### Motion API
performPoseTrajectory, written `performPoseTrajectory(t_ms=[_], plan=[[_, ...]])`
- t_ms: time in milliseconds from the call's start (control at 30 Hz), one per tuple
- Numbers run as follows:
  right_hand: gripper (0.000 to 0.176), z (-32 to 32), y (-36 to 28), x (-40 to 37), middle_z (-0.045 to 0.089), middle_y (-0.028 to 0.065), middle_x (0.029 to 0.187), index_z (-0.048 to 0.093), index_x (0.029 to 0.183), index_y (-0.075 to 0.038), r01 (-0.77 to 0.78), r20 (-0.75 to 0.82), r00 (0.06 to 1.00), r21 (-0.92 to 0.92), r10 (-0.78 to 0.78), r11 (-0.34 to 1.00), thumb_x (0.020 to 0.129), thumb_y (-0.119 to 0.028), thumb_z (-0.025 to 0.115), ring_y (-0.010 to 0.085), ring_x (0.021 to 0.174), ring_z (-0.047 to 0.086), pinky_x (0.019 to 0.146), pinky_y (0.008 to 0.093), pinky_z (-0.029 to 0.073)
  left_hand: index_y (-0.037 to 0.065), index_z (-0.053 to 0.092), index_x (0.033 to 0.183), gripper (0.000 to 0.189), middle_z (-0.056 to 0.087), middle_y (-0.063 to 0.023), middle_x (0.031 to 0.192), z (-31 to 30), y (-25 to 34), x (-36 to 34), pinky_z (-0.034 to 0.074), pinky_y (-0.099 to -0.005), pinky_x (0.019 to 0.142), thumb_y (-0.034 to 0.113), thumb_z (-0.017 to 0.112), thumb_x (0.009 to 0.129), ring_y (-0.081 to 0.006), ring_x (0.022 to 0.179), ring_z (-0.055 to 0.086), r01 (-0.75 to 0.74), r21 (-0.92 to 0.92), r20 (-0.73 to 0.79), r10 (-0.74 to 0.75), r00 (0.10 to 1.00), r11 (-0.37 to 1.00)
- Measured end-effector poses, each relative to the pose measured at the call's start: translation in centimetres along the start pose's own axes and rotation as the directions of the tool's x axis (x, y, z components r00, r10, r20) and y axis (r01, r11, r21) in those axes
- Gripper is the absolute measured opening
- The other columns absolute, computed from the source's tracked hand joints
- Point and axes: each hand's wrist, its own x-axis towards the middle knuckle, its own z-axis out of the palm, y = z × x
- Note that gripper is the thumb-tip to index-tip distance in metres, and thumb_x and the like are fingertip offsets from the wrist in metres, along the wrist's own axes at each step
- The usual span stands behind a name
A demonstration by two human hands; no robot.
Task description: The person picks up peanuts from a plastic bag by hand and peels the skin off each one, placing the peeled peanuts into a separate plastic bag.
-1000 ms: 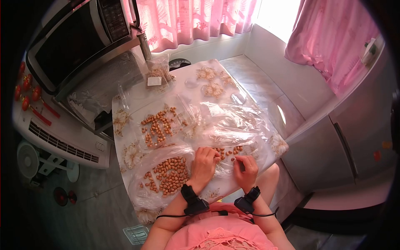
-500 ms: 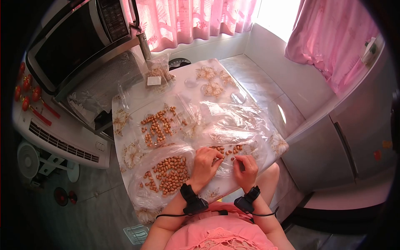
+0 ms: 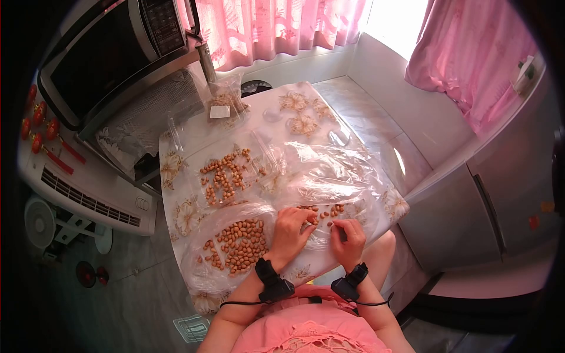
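Both hands are at the near edge of the table, over a clear plastic bag [image 3: 329, 188] with a few reddish-brown peanuts [image 3: 336, 208] at its mouth. My left hand [image 3: 288, 234] is closed, thumb and fingers bent together beside these peanuts; what they hold, if anything, is hidden. My right hand [image 3: 348, 240] is pinched, with a small brown peanut [image 3: 330, 223] showing at its fingertips. Left of my left hand, a second clear bag [image 3: 197, 244] lies spread with many peanuts [image 3: 242, 244] in it. Farther back is another group of peanuts [image 3: 225, 176] on clear plastic.
A flower-patterned cloth covers the table [image 3: 191, 215]. At its back left stands a bag with a white label [image 3: 220, 112]. A microwave [image 3: 100, 59] on a rack is to the left, a fridge [image 3: 500, 194] to the right, and pink curtains [image 3: 276, 29] hang behind.
The view has shifted very slightly. Both hands keep nearly the same place and pose, and the peanut groups look the same.
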Motion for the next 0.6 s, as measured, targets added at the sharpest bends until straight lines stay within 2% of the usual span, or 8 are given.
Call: performPoseTrajectory(t_ms=[400,500,600], plan=[[0.015,-0.12,0.28,0.0,0.069,0.0131,0.086,0.071,0.097,-0.002,0.039,0.017,0.999,-0.026,-0.038,0.999,0.084,0.005,0.072,0.0299,0.077,0.067,0.07,0.0383,0.054,0.008,0.073,0.102,0.027,0.073,-0.006,0.092,0.07,-0.18,-0.05,0.047,-0.0415,0.092,0.006,0.083,0.077,-0.0285,0.093,0.068,-0.018,0.009,-0.005,0.018,1.0,1.0],[0.015,-0.13,0.31,-0.07,0.07,0.0121,0.087,0.072,0.096,-0.003,0.029,0.011,1.0,-0.027,-0.029,0.999,0.083,0.004,0.073,0.0291,0.077,0.067,0.07,0.0377,0.054,0.008,0.074,0.1,0.025,0.074,-0.0068,0.093,0.0,0.03,0.01,0.048,-0.042,0.092,0.006,0.083,0.077,-0.029,0.095,0.068,0.006,0.007,0.007,-0.006,1.0,1.0],[0.02,-0.57,-0.04,0.06,0.072,0.0082,0.091,0.074,0.097,-0.008,0.016,0.068,0.998,-0.003,-0.016,1.0,0.08,0.001,0.075,0.0292,0.084,0.067,0.076,0.0407,0.053,0.006,0.075,0.096,0.018,0.074,-0.0093,0.093,0.02,0.16,-0.05,0.05,-0.0432,0.091,0.007,0.082,0.079,-0.031,0.095,0.068,0.002,-0.034,0.009,-0.002,1.0,0.999]])
